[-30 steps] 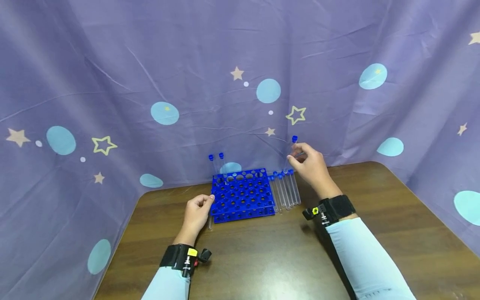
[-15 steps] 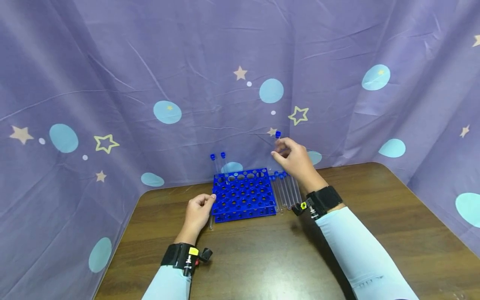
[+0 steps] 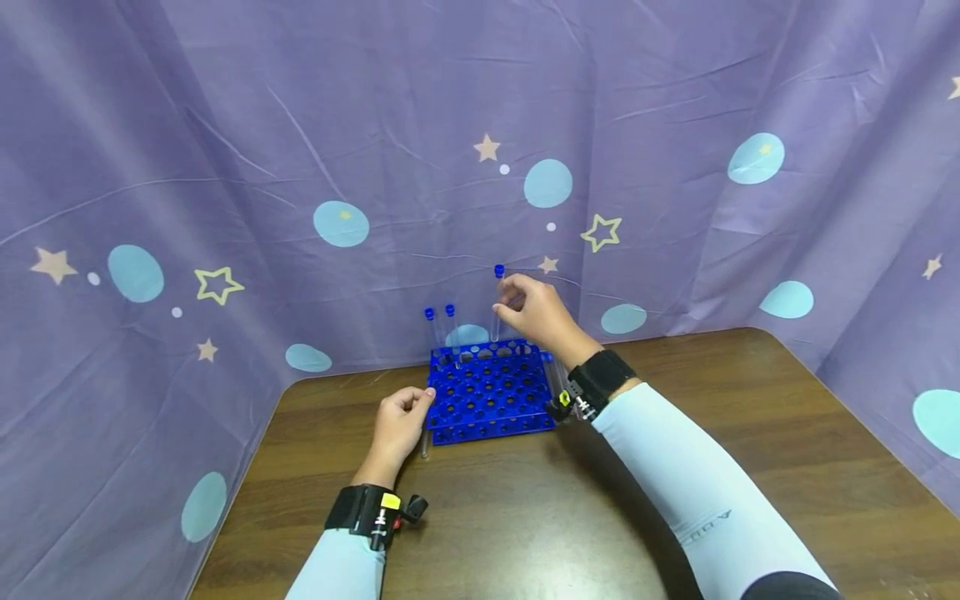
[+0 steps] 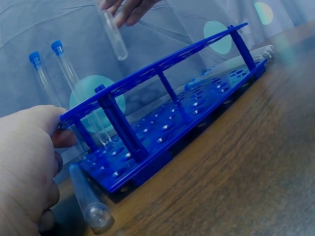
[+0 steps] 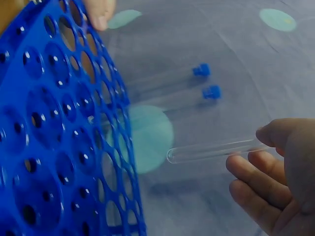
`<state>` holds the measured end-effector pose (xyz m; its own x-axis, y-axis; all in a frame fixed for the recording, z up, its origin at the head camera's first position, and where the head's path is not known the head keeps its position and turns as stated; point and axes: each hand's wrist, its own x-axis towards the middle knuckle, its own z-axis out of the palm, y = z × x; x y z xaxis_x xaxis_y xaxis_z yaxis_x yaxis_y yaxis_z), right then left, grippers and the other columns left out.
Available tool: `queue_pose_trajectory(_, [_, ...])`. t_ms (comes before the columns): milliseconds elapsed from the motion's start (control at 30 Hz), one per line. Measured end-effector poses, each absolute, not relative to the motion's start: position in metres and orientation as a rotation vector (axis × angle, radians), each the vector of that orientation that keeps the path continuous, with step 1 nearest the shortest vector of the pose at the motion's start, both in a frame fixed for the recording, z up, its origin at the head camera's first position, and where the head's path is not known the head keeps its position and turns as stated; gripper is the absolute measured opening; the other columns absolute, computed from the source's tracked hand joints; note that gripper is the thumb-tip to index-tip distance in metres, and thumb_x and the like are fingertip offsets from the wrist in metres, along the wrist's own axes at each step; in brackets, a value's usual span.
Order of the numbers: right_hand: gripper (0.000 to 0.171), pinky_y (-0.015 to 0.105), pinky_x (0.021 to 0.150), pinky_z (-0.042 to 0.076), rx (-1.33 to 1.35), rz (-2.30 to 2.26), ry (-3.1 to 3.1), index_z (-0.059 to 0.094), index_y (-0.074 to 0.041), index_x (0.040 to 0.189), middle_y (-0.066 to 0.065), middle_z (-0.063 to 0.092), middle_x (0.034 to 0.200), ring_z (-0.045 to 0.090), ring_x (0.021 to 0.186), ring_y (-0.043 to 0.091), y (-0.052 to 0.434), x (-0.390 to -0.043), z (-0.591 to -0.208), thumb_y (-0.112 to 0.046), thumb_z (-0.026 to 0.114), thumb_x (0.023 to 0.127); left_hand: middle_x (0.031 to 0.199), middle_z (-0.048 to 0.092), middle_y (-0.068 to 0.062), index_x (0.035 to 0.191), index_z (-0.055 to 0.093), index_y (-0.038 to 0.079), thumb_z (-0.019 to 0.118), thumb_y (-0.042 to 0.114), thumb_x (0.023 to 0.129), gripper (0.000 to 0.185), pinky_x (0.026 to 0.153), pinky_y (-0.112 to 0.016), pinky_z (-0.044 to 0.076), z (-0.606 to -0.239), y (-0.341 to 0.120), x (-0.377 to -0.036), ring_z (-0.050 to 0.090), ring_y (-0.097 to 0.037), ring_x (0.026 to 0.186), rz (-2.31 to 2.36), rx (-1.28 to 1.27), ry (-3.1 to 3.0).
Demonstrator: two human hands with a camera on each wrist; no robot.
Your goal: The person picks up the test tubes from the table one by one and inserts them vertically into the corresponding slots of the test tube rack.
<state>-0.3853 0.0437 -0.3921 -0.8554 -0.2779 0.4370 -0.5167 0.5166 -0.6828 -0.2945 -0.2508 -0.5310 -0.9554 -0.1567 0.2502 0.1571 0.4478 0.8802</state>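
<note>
Over the back row of the blue test tube rack (image 3: pixel 487 396), my right hand (image 3: pixel 542 315) pinches a clear, blue-capped test tube (image 5: pixel 211 149) between thumb and fingers. The tube's rounded bottom hangs above the rack's top plate, apart from it. My left hand (image 3: pixel 399 423) grips the rack's left edge, thumb on the top plate and fingers below it in the left wrist view. Two capped tubes, one of them a tube (image 4: pixel 69 71) nearer the middle, stand in holes at the rack's back left corner.
A loose tube (image 4: pixel 91 201) lies on the table beside the rack's left end, close to my left hand. Several more capped tubes (image 3: pixel 555 377) lie right of the rack, partly hidden by my right wrist. A purple patterned curtain (image 3: pixel 420 167) hangs behind the wooden table (image 3: pixel 487 517).
My right hand has carried the test tube leftward, from above the loose tubes to over the rack's back row. The left hand stays on the rack's left edge.
</note>
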Motion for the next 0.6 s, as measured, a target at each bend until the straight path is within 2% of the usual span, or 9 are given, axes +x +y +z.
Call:
queue_pose_trajectory(367, [0.027,0.044,0.091,0.067,0.676,1.295,-2.520,0.075,-0.003,0.128,0.013,0.083,0.110,0.083,0.101,0.029,0.008,-0.398,-0.401,-0.014,0.083,0.104,0.067,0.053,0.009,0.092,0.083,0.008,0.078,0.029,0.109,0.028,0.067,-0.028,0.046,-0.531,-0.252,-0.294,0.052,-0.012,0.065,-1.522,0.014,-2.429])
queue_pose_trajectory(600, [0.026,0.043,0.094,0.066,0.647,1.259,-2.580,0.075,-0.005,0.128,0.012,0.084,0.112,0.082,0.105,0.028,0.001,-0.400,-0.412,-0.016,0.083,0.105,0.066,0.054,0.011,0.092,0.083,0.006,0.078,0.028,0.109,0.028,0.066,-0.027,0.045,-0.530,-0.251,-0.293,0.052,-0.010,0.065,-1.532,0.015,-2.411])
